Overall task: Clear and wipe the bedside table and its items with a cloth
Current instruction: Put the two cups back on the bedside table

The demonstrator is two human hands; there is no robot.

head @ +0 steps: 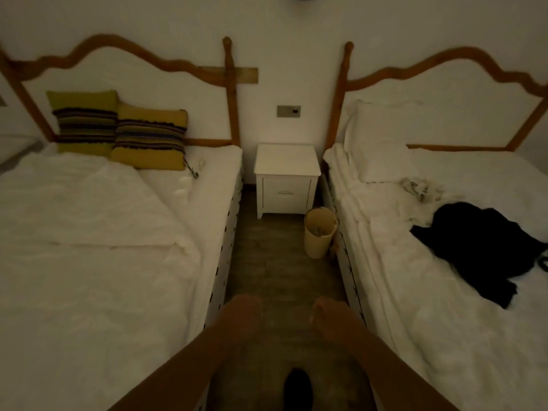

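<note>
The white bedside table [287, 161] stands against the wall between two beds, a drawer in its front and its top plain white. Several small white items [189, 179] lie on the left bed [89, 232] beside the striped cushions. A crumpled pale cloth [416, 187] rests on the right bed [430, 292] below the pillow. My left hand [243, 314] and my right hand [329, 317] reach forward low over the floor of the aisle, well short of the table. Both are blurred in the dim light, and nothing shows in either.
A cream waste bin [320, 232] stands on the wood floor at the table's right front, against the right bed. A black garment [480, 247] lies on the right bed. Two yellow striped cushions [118, 132] lean on the left headboard. The aisle is narrow.
</note>
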